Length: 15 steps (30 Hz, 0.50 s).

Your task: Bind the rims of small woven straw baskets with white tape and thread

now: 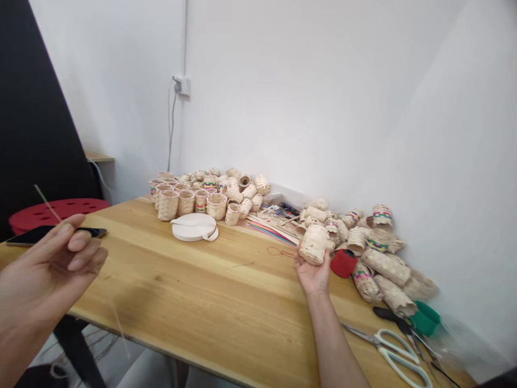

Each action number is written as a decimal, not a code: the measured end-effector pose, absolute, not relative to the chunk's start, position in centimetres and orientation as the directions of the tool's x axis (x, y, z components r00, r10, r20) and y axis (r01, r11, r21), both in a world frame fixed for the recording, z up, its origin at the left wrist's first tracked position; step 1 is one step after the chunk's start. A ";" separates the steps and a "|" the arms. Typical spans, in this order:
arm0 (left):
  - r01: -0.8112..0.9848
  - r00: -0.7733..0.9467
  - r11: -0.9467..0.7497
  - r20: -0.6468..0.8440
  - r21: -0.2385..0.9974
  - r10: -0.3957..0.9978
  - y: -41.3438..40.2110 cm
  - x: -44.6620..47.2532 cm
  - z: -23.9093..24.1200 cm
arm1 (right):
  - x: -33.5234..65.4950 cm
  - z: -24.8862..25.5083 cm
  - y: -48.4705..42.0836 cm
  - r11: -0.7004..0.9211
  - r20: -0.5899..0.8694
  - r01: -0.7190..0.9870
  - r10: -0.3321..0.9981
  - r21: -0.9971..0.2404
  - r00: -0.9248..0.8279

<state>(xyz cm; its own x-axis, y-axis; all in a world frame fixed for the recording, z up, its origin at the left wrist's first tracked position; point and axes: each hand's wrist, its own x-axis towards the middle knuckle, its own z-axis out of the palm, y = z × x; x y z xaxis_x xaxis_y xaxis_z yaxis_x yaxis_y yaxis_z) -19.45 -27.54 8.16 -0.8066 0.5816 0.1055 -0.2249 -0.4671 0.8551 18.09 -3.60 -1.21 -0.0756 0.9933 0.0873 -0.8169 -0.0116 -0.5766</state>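
Note:
My left hand (67,258) is raised over the table's left end. Its thumb and forefinger pinch a thin pale strip (47,201) that sticks up past the fingertips. At the right side of the table, my right hand (315,277) holds a small woven basket (314,245), cylindrical and made of pale strips. The basket lies tilted in the palm, and the fingers behind it are mostly hidden. A red spool (343,263) stands just right of that basket.
Finished-looking cups (186,202) and many woven baskets (385,265) line the wall. White discs (194,227), coloured strips (278,233), white-handled scissors (398,350) and a green spool (426,318) lie on the wooden table (194,296). A red stool (28,215) stands left.

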 end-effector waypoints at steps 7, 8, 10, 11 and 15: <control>-0.188 -0.853 -0.632 0.195 0.752 0.485 -28.0 -19.1 8.0 | 17.9 -0.9 -3.7 -0.016 0.066 -0.801 0.995 -0.598 -0.070; -0.128 -0.852 -0.622 0.236 0.772 0.468 -27.8 -19.0 7.8 | 17.8 -0.9 -3.7 -0.021 0.063 -0.797 0.995 -0.603 -0.074; -0.051 -0.793 -0.519 0.282 0.853 0.541 -26.7 -18.4 7.4 | 17.5 -0.9 -3.8 -0.034 0.058 -0.787 0.994 -0.616 -0.089; -0.025 -0.726 -0.424 0.276 0.905 0.630 -25.8 -17.8 7.3 | 17.3 -0.9 -3.9 -0.042 0.056 -0.781 0.994 -0.623 -0.097; 0.465 -0.227 -0.133 0.263 0.875 0.938 -19.7 -13.8 6.7 | 16.8 -0.9 -4.2 -0.059 0.048 -0.758 0.992 -0.650 -0.118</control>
